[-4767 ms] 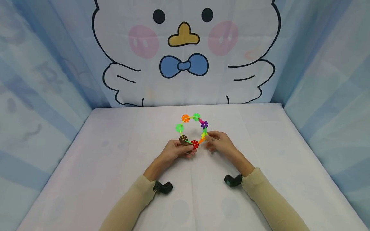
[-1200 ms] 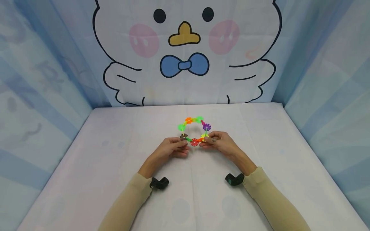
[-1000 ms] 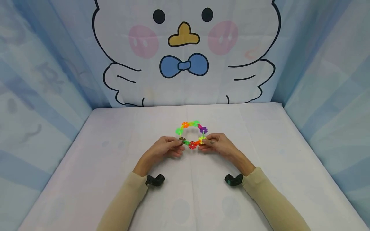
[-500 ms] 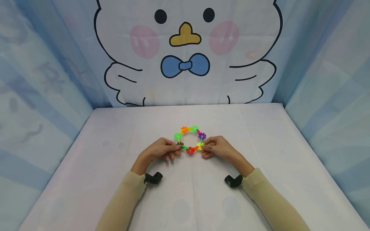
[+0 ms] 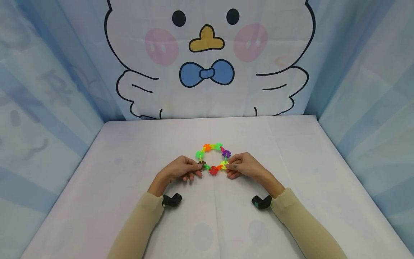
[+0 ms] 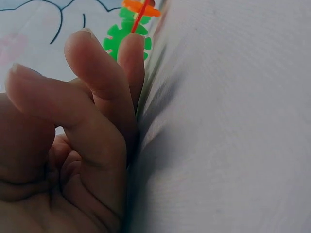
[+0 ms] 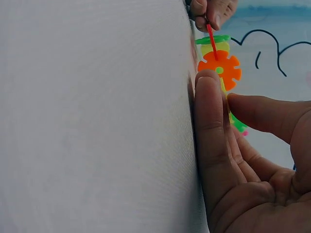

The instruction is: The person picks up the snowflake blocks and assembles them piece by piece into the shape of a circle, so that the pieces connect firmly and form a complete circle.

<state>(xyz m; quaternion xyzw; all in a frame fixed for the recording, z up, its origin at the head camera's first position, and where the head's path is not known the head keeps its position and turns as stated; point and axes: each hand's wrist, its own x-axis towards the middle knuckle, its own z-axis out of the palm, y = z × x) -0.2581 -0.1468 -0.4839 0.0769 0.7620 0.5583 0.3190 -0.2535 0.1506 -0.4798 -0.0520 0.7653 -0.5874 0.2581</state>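
A ring of interlocking notched plastic discs (image 5: 213, 170) in several bright colours is held near the middle of the table, low over the cloth. At its near left side my left hand (image 5: 181, 168) pinches a brown disc (image 5: 202, 163) between thumb and forefinger. My right hand (image 5: 244, 164) pinches a yellow disc (image 5: 224, 164) at the near right side. In the left wrist view a green disc (image 6: 112, 41) shows beyond my fingers. An orange disc (image 7: 224, 70) stands past my right fingertips in the right wrist view. Whether the ring touches the cloth I cannot tell.
A pale cloth (image 5: 129, 201) covers the table. Behind it hangs a curtain (image 5: 207, 102) printed with a cartoon bird, and blue curtains (image 5: 42, 108) flank both sides. Black wrist cameras (image 5: 172, 200) sit at both sleeve cuffs.
The ring has come down and towards me, and it now lies flatter than before. My left hand has slid left from beside the red disc to the brown one; the last half second shows little motion.
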